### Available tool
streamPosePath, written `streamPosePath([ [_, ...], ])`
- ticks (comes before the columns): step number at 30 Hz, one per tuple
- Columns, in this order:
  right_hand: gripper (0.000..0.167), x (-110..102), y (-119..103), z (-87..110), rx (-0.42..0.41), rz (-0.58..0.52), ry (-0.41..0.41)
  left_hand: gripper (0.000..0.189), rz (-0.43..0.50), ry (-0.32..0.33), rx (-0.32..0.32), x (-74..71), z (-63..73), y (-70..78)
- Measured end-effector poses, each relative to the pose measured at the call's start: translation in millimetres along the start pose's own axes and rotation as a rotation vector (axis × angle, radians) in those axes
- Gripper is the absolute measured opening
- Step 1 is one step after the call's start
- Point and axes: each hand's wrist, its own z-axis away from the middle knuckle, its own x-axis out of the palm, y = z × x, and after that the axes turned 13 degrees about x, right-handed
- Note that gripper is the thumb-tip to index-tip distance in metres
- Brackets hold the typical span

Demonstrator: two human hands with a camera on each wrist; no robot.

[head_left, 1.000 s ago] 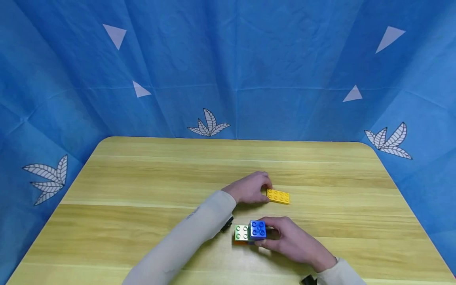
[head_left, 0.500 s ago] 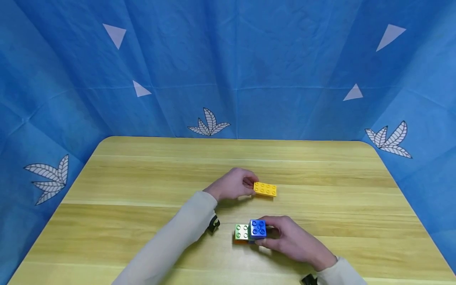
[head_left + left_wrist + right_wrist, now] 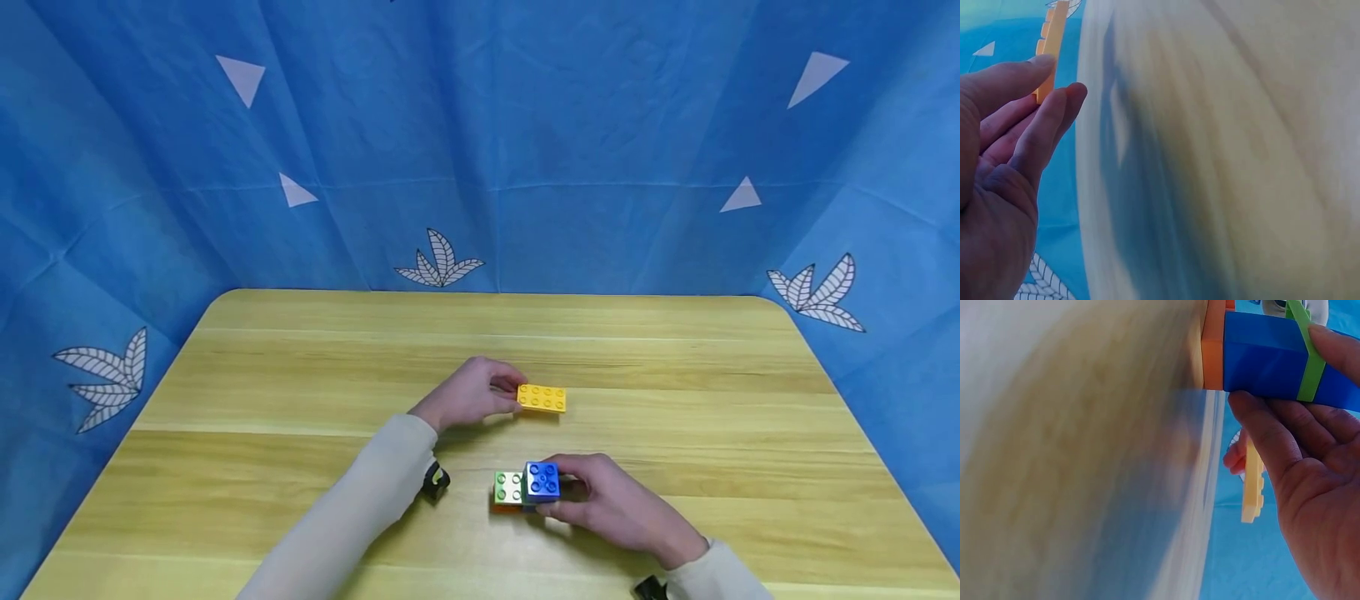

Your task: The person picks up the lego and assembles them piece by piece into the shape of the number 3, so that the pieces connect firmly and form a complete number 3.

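My left hand pinches the left end of a flat yellow building brick, two studs wide. In the left wrist view thumb and fingers meet on this brick, which is lifted off the table. My right hand grips the right side of a small stack nearer the front. From the bottom, that stack has an orange plate, a blue brick, a thin green plate and a second blue brick. Bare studs of the green plate show left of the top blue brick.
The wooden table stretches around both hands. Behind and beside it hangs a blue cloth with white triangles and leaf prints. Black wrist straps with cameras sit at both sleeves.
My left hand has lifted the yellow brick off the table and carried it left. My right hand keeps its hold on the stack, which stays in place.
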Motion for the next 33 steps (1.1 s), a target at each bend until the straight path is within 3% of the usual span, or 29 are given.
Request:
streamPosePath([
  [12,0.029,-0.3,-0.5,-1.8,0.022,0.016,0.005,0.035,0.003,0.064,-0.035,-16.6,14.1,3.2],
  [33,0.027,-1.0,2.1,-2.0,0.022,0.023,0.012,0.031,0.028,0.105,-0.045,-19.5,44.7,3.7],
])
